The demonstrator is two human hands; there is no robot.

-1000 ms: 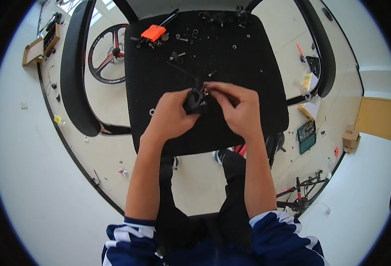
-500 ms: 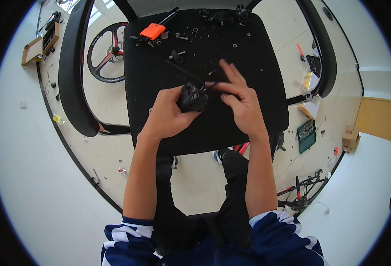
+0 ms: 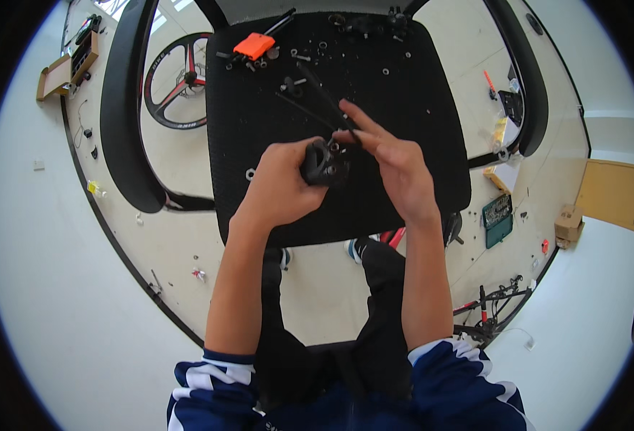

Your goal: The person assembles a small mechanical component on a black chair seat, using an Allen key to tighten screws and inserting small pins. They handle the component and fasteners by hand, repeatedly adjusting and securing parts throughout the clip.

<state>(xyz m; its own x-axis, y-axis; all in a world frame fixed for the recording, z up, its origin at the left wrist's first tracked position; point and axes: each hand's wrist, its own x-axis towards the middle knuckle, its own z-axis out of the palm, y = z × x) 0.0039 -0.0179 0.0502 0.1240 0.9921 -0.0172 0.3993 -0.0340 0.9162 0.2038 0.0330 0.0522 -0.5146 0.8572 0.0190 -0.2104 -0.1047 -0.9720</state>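
Head-worn fisheye, left of a side-by-side pair, looking steeply down and forward over the black seat [image 3: 366, 208]. Range close: left hand [image 3: 281, 183] and right hand [image 3: 403, 169] near mid-frame, surface's near edge just below them, far edge at top, floor [image 3: 317, 302] bending toward rim.

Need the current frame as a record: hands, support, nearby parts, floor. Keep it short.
Left hand: gripping a chunky black part with a ring-like opening
Right hand: fingers at a thin straight black rod; exact grip unclear
Support: black textured chair seat
Beside left hand: small silver metal nut
Seat, far left: bright orange block
Floor, left: black-and-red three-spoke wheel
Floor, right: open dark green case
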